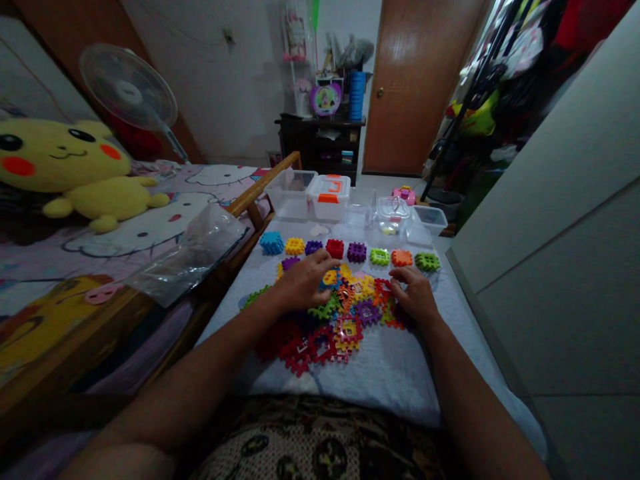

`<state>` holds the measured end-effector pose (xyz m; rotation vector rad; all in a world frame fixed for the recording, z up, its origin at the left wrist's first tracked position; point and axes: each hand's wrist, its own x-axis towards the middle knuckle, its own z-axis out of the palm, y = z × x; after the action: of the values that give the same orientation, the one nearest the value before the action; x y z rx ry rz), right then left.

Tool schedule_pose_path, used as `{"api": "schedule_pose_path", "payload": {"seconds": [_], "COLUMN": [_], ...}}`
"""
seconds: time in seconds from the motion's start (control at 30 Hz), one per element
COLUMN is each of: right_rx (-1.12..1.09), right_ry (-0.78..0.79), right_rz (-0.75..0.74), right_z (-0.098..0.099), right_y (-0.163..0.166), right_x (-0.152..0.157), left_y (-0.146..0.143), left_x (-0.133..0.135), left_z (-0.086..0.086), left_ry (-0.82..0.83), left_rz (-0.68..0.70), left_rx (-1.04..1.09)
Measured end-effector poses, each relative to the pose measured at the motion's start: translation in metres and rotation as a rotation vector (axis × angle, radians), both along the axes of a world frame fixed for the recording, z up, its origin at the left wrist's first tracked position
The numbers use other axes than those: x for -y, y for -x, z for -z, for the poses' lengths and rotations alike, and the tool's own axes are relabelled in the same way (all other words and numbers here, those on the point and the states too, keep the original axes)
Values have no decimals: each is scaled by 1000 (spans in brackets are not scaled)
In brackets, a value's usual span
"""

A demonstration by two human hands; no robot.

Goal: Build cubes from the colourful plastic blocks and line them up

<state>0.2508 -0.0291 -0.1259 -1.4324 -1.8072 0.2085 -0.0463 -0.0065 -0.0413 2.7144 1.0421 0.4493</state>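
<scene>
My left hand (303, 283) lies palm down with fingers loosely spread, gripping nothing, its fingertips (327, 267) resting on the far edge of the pile of interlocking plastic tiles (345, 317). My right hand (416, 295) is palm down too, fingers curled onto the pile's right edge; I cannot tell whether they pinch a piece. Both forearms reach forward from my lap and converge on the pile, which sits on the white cloth-covered table (395, 373). Just beyond my fingers is a row of sorted tile stacks (357, 251), with a white box with orange latches (329, 197) behind them.
</scene>
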Motion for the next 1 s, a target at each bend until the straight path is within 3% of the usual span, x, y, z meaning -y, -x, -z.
{"api": "schedule_pose_path", "payload": {"seconds": [0.13, 0.27, 0.43, 0.73, 1.0], "right_rx": [14, 8, 4, 46, 49], "right_ry": [-7, -3, 6, 8, 15], "right_rz": [-1, -7, -13, -12, -10], "right_z": [0, -1, -1, 2, 2], "right_y": [0, 0, 1, -2, -2], "right_x": [0, 0, 0, -1, -1], "left_y": [49, 75, 87, 103, 101], "left_x": [-35, -47, -41, -33, -40], "left_z": [6, 25, 43, 23, 27], "left_ry": [-19, 19, 39, 272, 333], "left_rz": [-219, -326, -297, -165, -187], "left_rx": [-93, -220, -255, -235, -188]}}
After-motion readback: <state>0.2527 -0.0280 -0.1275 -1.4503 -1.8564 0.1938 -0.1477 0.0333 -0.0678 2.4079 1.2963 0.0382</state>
